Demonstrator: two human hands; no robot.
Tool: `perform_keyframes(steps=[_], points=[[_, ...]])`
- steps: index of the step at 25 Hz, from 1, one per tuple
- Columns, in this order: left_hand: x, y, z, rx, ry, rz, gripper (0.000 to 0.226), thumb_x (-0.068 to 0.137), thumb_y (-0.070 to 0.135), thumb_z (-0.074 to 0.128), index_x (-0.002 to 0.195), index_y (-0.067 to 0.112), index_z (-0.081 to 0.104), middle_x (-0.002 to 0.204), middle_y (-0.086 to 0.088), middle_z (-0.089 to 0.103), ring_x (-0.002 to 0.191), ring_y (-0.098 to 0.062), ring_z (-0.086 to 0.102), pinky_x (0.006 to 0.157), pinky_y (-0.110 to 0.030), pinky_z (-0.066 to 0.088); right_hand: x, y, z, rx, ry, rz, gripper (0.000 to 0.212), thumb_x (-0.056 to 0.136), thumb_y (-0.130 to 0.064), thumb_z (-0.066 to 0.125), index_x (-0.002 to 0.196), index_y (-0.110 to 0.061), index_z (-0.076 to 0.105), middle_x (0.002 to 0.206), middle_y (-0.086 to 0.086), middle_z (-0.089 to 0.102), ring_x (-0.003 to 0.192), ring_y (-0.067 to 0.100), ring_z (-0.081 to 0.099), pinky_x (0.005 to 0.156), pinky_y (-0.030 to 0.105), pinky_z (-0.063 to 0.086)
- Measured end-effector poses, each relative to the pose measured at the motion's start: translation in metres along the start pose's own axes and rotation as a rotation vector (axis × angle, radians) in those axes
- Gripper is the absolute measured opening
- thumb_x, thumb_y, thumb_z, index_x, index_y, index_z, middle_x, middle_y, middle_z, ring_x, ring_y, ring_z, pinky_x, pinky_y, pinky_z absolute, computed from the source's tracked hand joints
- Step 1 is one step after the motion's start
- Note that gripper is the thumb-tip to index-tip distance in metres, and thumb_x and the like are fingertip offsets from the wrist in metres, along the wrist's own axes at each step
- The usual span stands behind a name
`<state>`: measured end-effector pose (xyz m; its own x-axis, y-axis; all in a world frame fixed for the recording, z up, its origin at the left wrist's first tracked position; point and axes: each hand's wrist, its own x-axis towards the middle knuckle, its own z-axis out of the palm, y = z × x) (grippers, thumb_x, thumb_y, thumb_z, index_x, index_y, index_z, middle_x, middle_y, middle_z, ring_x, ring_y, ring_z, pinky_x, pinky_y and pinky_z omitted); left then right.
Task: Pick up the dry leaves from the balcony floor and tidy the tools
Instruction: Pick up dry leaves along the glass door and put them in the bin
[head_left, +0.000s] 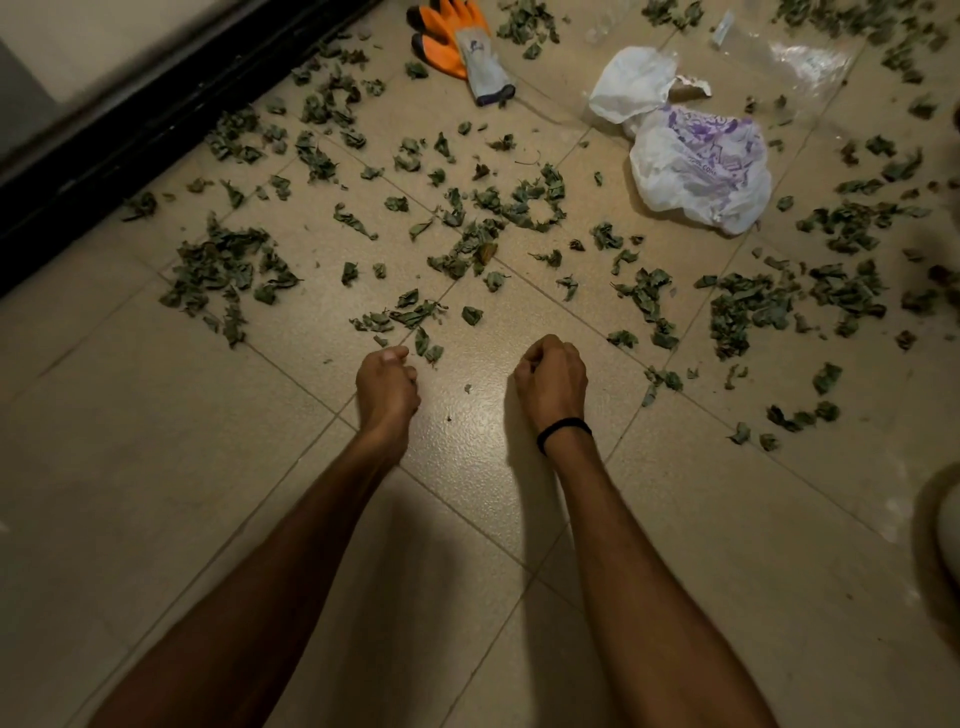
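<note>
Dry green leaves (483, 244) lie scattered over the beige tiled floor (156, 467), thickest in the middle and at the right. My left hand (387, 384) hovers over the floor with its fingers curled into a fist, right beside a few leaves (426, 348). My right hand (550, 379), with a black band on the wrist, is also curled into a fist a little to the right. Nothing shows inside either fist. An orange and grey work glove (462, 47) lies at the top centre.
A crumpled white plastic bag with purple print (701, 166) lies at the upper right, with a clear plastic sheet (800, 62) behind it. A black door track (156, 114) runs along the upper left. A pale round object (948, 525) shows at the right edge.
</note>
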<state>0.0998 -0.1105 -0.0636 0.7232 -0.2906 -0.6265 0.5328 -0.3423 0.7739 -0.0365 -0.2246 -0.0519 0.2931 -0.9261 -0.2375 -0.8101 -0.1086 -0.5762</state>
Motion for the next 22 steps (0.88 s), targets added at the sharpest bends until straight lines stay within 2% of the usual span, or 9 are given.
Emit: perform_keyframes(steps=[2, 4, 6, 8, 10, 15, 17, 19, 22], points=[[-0.002, -0.002, -0.008, 0.399, 0.004, 0.303, 0.038, 0.107, 0.040, 0.034, 0.115, 0.012, 0.059, 0.098, -0.001, 0.064, 0.086, -0.018, 0.062, 0.075, -0.033, 0.048, -0.004, -0.005, 0.007, -0.014, -0.039, -0.060, 0.018, 0.088, -0.006, 0.056, 0.105, -0.010, 0.062, 0.102, 0.005, 0.056, 0.086, 0.016, 0.051, 0.069, 0.015, 0.032], [-0.005, 0.000, -0.011, 0.666, -0.017, 0.519, 0.031, 0.107, 0.039, 0.036, 0.115, 0.014, 0.053, 0.104, 0.001, 0.059, 0.095, -0.017, 0.058, 0.077, -0.031, 0.043, -0.010, -0.011, 0.015, -0.042, -0.122, -0.089, 0.027, 0.089, -0.008, 0.054, 0.113, -0.012, 0.066, 0.110, 0.009, 0.060, 0.095, 0.020, 0.057, 0.076, 0.017, 0.035], [-0.003, 0.000, -0.009, 0.805, -0.054, 0.605, 0.032, 0.105, 0.040, 0.043, 0.124, 0.015, 0.048, 0.118, -0.007, 0.056, 0.107, -0.021, 0.053, 0.085, -0.032, 0.043, -0.016, -0.018, 0.022, -0.101, -0.177, -0.137, 0.028, 0.091, -0.012, 0.053, 0.113, -0.013, 0.070, 0.114, 0.011, 0.061, 0.102, 0.022, 0.057, 0.080, 0.017, 0.033], [0.005, -0.006, -0.006, 0.923, -0.076, 0.684, 0.047, 0.100, 0.045, 0.053, 0.133, 0.012, 0.044, 0.128, -0.014, 0.050, 0.114, -0.027, 0.048, 0.094, -0.038, 0.043, -0.023, -0.026, 0.025, -0.117, -0.194, -0.175, 0.023, 0.092, -0.018, 0.058, 0.112, -0.012, 0.069, 0.113, 0.011, 0.058, 0.101, 0.023, 0.056, 0.080, 0.021, 0.036], [0.012, -0.012, -0.003, 1.017, -0.053, 0.770, 0.054, 0.095, 0.045, 0.062, 0.133, 0.008, 0.046, 0.123, -0.017, 0.050, 0.110, -0.031, 0.047, 0.092, -0.039, 0.042, -0.031, -0.031, 0.032, -0.127, -0.213, -0.211, 0.022, 0.089, -0.021, 0.066, 0.108, -0.009, 0.066, 0.110, 0.010, 0.054, 0.096, 0.024, 0.055, 0.077, 0.025, 0.040], [0.018, -0.013, 0.001, 1.121, 0.011, 0.945, 0.022, 0.102, 0.032, 0.053, 0.103, 0.011, 0.056, 0.094, -0.013, 0.056, 0.085, -0.028, 0.051, 0.073, -0.039, 0.042, -0.035, -0.034, 0.042, -0.115, -0.182, -0.251, 0.012, 0.088, -0.006, 0.056, 0.096, -0.007, 0.065, 0.099, 0.010, 0.058, 0.087, 0.024, 0.057, 0.069, 0.027, 0.039], [0.019, -0.011, 0.000, 1.059, 0.022, 0.937, 0.024, 0.106, 0.024, 0.043, 0.096, 0.007, 0.057, 0.087, -0.013, 0.056, 0.080, -0.028, 0.052, 0.072, -0.038, 0.038, -0.029, -0.034, 0.043, -0.045, -0.163, -0.221, 0.012, 0.085, -0.003, 0.055, 0.091, -0.008, 0.063, 0.094, 0.010, 0.063, 0.085, 0.024, 0.059, 0.073, 0.032, 0.046], [0.017, -0.006, -0.002, 0.912, 0.042, 0.823, 0.031, 0.108, 0.022, 0.035, 0.094, 0.005, 0.057, 0.085, -0.012, 0.056, 0.078, -0.025, 0.052, 0.071, -0.034, 0.035, -0.020, -0.035, 0.042, 0.051, -0.095, -0.168, 0.011, 0.086, -0.004, 0.056, 0.091, -0.010, 0.063, 0.093, 0.009, 0.066, 0.087, 0.023, 0.061, 0.077, 0.034, 0.049], [0.012, 0.005, -0.010, 0.669, 0.073, 0.533, 0.035, 0.108, 0.027, 0.033, 0.099, 0.004, 0.059, 0.088, -0.007, 0.059, 0.079, -0.018, 0.051, 0.070, -0.031, 0.034, -0.004, -0.040, 0.036, 0.113, -0.020, -0.101, 0.021, 0.095, -0.007, 0.051, 0.112, -0.012, 0.063, 0.110, 0.011, 0.060, 0.092, 0.014, 0.053, 0.076, 0.013, 0.034]])
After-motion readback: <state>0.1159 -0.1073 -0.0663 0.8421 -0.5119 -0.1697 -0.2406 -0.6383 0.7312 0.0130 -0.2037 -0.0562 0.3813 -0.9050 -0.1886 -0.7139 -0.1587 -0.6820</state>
